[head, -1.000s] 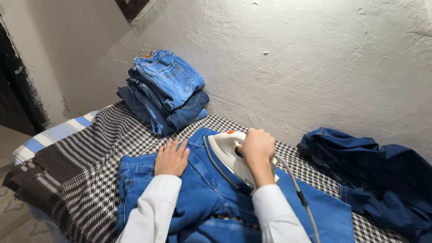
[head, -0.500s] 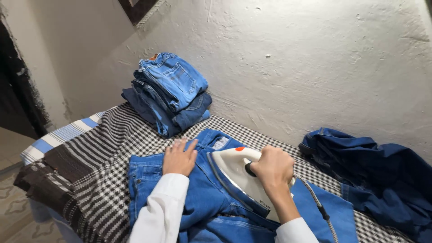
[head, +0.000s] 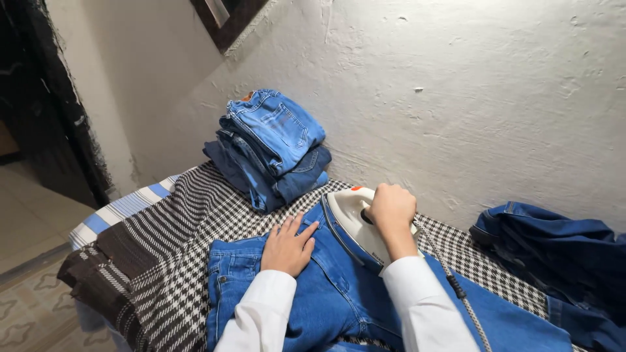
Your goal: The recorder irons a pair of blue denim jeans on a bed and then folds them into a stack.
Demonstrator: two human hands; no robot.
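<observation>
Blue denim jeans (head: 339, 293) lie spread flat on the black-and-white checked cloth (head: 189, 241) covering the table, partly pressed. The left hand (head: 287, 246) rests on them with fingers spread, holding the fabric flat, while the right hand (head: 391, 210) is closed around the handle of a white electric iron (head: 349, 221) standing on the jeans. A folded stack of jeans (head: 274, 146) sits by the wall, seemingly finished; a crumpled dark blue heap (head: 561, 261) waits at the right.
</observation>
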